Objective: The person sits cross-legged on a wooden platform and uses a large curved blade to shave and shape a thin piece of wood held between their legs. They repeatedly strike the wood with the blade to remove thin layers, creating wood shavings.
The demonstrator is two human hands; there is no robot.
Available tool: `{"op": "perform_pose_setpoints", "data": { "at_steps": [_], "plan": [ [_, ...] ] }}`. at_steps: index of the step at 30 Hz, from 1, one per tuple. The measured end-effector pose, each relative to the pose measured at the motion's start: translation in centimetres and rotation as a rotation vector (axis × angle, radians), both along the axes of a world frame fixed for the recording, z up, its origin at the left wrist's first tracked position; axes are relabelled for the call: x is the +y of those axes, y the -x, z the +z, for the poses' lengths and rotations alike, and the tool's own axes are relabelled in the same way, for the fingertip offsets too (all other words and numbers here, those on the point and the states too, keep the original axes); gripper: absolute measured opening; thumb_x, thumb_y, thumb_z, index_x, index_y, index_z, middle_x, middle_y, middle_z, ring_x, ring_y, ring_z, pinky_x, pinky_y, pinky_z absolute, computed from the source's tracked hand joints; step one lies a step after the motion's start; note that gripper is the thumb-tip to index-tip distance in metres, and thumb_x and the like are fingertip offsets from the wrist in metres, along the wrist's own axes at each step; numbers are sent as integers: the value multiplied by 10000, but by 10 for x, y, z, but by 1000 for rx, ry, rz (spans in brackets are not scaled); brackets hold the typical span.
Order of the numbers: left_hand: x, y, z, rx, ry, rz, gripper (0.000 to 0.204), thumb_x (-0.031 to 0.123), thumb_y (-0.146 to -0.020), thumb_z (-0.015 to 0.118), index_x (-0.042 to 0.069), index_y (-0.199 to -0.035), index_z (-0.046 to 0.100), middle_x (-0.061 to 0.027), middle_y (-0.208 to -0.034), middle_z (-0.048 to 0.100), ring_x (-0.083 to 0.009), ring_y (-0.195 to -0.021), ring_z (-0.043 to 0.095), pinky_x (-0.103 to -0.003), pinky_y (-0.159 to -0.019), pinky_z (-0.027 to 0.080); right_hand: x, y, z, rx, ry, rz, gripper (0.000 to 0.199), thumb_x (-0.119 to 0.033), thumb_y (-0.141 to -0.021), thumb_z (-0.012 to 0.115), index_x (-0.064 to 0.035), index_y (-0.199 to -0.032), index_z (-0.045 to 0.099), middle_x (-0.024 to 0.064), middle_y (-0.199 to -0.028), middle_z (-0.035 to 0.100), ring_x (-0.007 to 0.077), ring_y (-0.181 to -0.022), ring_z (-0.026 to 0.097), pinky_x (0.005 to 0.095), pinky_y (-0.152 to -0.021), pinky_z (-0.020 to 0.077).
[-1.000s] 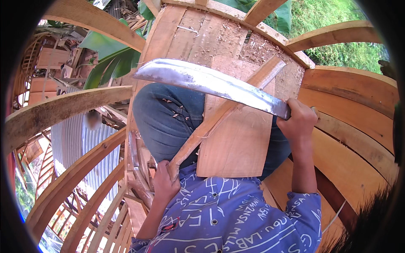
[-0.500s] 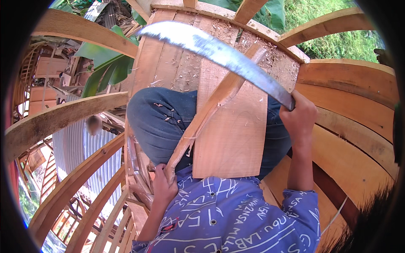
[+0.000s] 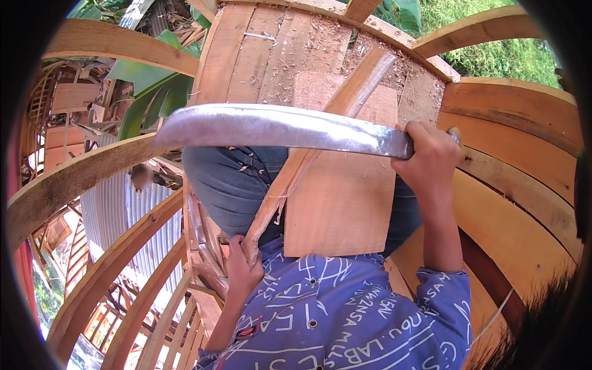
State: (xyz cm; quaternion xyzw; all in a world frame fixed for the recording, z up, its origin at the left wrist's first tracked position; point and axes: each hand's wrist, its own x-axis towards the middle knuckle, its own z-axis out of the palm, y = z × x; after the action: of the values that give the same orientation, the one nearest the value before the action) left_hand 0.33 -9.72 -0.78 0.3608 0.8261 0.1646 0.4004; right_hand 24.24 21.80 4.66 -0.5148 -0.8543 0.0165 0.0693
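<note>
My right hand (image 3: 428, 148) grips the handle of a machete (image 3: 277, 129), its long, broad blade lying almost level across the view, pointing left. Beneath the blade, a partly shaved wooden stick (image 3: 280, 188) slants from the lower left to the upper right. My left hand (image 3: 242, 262) is closed round the stick's near end, beside my waist. A flat wooden board (image 3: 342, 209) rests over my lap, under the stick. Part of the stick's middle is hidden by the blade. Whether the blade touches the wood I cannot tell.
Plank flooring (image 3: 259, 61) strewn with wood shavings lies ahead. Curved wooden rails (image 3: 111, 46) stand on the left, and a plank wall (image 3: 512, 142) is close on the right. Beyond the left rails are corrugated metal sheets (image 3: 148, 216) and a banana leaf (image 3: 154, 83).
The machete's blade has swung down toward me, from tip-up at the far left to nearly level over the stick. My left hand keeps hold of the stick, almost unmoved.
</note>
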Motion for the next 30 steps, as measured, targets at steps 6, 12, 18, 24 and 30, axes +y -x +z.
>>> {"op": "perform_pose_setpoints", "data": {
  "at_steps": [6,12,18,24,30],
  "plan": [
    [-1,-5,-7,72,-52,-31,499,100,-763,663,24,-1183,404,-252,-940,585,-457,-848,614,-465,-717,493,11,-21,-14,-53,-8,-159,166,-179,-601,713,-105,-703,604,88,-669,616,310,-608,614,406,-539,446],
    [-3,-3,-5,17,-3,24,514,115,-747,677,22,-1172,404,-253,-954,580,-463,-855,604,-475,-723,485,10,-11,-7,-5,-84,11,158,-192,-618,714,-109,-698,604,95,-649,612,305,-606,614,405,-535,446],
    [5,-7,-3,57,-23,-1,506,97,-757,663,19,-1177,392,-244,-971,557,-445,-876,580,-470,-769,457,11,-25,-15,16,-41,-167,163,-191,-622,712,-97,-707,609,98,-654,612,311,-620,617,400,-554,461],
    [2,-6,1,61,24,16,504,101,-750,662,23,-1176,404,-270,-941,586,-472,-844,608,-482,-720,485,17,-21,-11,-29,-88,-127,166,-196,-644,705,-95,-764,649,119,-649,608,348,-643,619,438,-575,470],
    [4,-5,-6,106,-97,-46,498,89,-749,660,23,-1174,407,-269,-921,587,-471,-840,610,-480,-711,484,37,-51,-1,19,8,-516,153,-196,-726,680,-60,-787,646,155,-655,623,384,-657,615,442,-595,479]
  ]
}}
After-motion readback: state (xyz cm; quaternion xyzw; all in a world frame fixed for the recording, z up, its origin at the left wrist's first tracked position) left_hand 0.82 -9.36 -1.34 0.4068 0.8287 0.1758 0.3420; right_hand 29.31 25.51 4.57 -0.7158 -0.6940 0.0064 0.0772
